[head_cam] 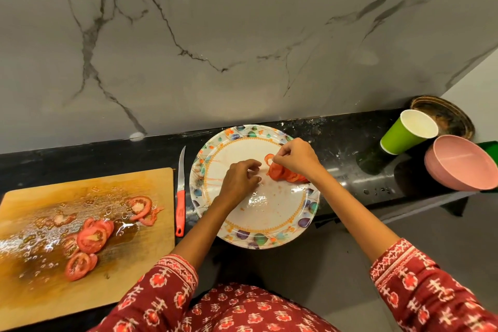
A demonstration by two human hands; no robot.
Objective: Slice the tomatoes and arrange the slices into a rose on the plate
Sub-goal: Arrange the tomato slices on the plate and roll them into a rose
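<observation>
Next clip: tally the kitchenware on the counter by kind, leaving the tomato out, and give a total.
Plate: 1
Cutting board: 1
Knife: 1
Green cup: 1
Pink bowl: 1
Dark round dish behind the cup: 1
Total: 6

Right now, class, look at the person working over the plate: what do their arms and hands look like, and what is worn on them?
Both the left hand and right hand are bare, no gloves. Dark red patterned sleeves with white and orange motifs end mid-forearm.
</observation>
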